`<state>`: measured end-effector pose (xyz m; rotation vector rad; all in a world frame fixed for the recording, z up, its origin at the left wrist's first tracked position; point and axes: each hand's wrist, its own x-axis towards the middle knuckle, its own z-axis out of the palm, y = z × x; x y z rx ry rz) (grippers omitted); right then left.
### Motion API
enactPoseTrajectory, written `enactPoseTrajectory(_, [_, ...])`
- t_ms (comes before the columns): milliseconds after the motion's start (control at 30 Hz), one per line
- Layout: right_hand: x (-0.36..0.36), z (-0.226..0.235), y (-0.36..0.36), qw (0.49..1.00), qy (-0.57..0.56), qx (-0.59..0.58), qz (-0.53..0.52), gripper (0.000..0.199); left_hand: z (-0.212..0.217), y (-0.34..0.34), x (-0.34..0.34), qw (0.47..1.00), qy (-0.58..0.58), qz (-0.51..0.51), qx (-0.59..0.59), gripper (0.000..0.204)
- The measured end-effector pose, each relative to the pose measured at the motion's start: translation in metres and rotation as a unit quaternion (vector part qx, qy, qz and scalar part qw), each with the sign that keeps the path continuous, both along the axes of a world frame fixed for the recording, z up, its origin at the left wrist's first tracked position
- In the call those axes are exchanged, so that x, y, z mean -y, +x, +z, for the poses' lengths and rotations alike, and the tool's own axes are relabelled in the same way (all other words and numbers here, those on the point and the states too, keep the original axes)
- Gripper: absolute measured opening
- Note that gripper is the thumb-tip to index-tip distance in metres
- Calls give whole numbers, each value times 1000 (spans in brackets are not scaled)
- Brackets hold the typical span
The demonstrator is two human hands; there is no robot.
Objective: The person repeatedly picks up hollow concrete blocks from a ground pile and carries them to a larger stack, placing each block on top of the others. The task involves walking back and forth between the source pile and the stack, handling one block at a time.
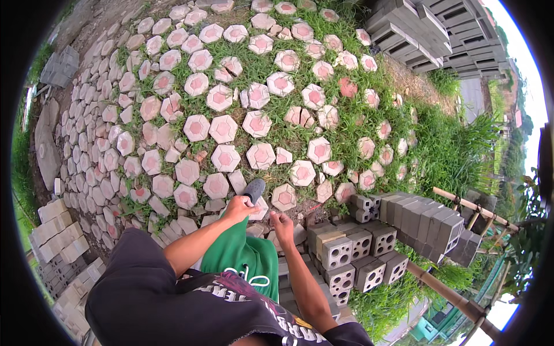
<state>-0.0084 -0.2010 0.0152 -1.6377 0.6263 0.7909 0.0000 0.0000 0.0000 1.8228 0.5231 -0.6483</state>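
Note:
My left hand (241, 209) is closed above the knee of my green shorts (245, 248), beside my dark grey shoe (254, 188). Whether anything is inside its curled fingers is hidden. To its right, a little apart, my right hand (281, 224) also has its fingers curled in, and I cannot make out anything in them. Beneath both lie hexagonal pavers (261, 155), pale with pinkish centres. One paver (258, 209) is partly covered between my shoe and my hands. Another whole paver (283, 197) lies just beyond my right hand.
Hollow grey blocks (346, 254) are stacked close to my right arm, with more blocks (415, 219) behind them. Further stacks stand at the lower left (57, 230) and upper right (415, 34). Grass (329, 124) grows between the pavers. A bamboo pole (444, 291) runs at the right.

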Motion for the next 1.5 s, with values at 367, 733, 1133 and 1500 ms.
enactPoseTrajectory(367, [-98,81,164,973,-61,147,168,33,94,85,-120,992,5,116,51,42])
enactPoseTrajectory(733, [-209,122,386,860,-37,160,482,43,109,210,-193,921,-31,365,134,47])
enactPoseTrajectory(1133, [-441,153,436,676,82,160,714,43,152,202,-286,752,6,638,164,31])
enactPoseTrajectory(1500, [-644,169,399,659,100,167,727,49,161,146,-489,648,54,731,208,29])
